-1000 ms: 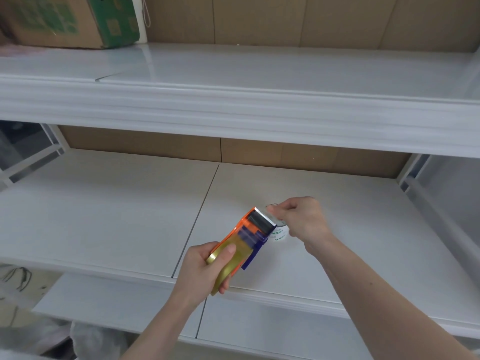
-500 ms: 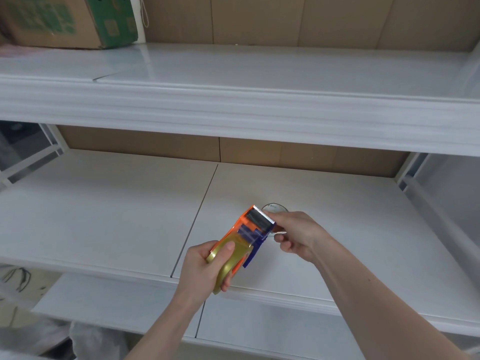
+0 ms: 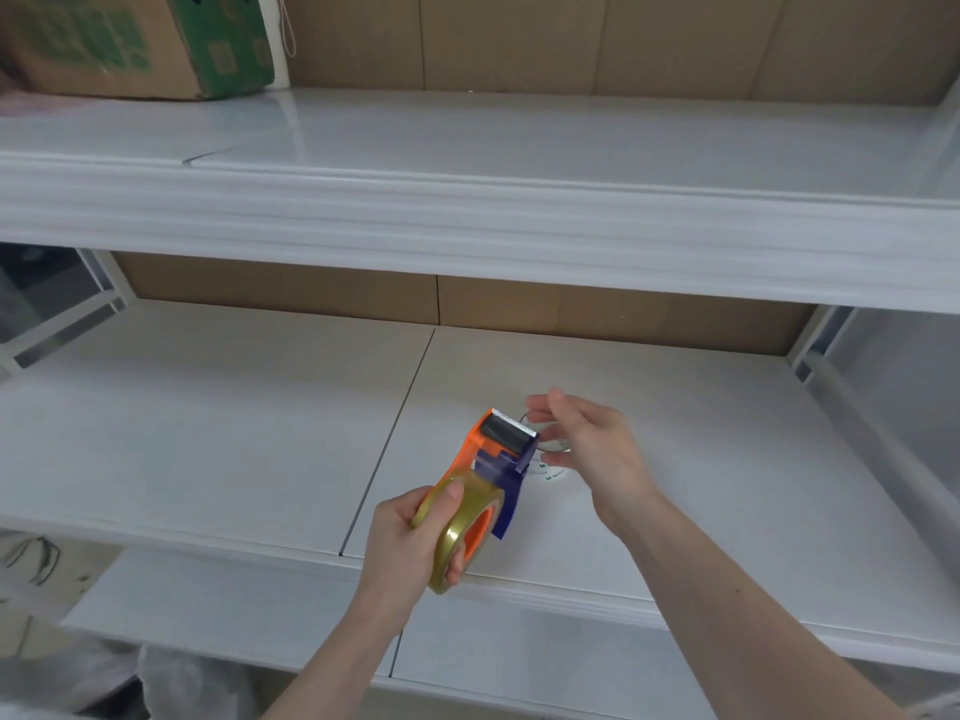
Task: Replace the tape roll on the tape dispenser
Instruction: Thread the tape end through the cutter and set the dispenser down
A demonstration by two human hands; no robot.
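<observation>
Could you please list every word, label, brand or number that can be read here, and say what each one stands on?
White tape core lying on the shelf beside the right hand: green print beginning with "M", the rest too small and blurred to read.
Cardboard box on the upper shelf: green printed panels, too blurred to read.
Tape dispenser and tape roll held in the left hand: no text visible.

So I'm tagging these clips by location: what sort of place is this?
Probably a storeroom or packing area. White shelving stands nearly bare, a cardboard box sits on the upper shelf, and the left hand holds a tape dispenser.
</observation>
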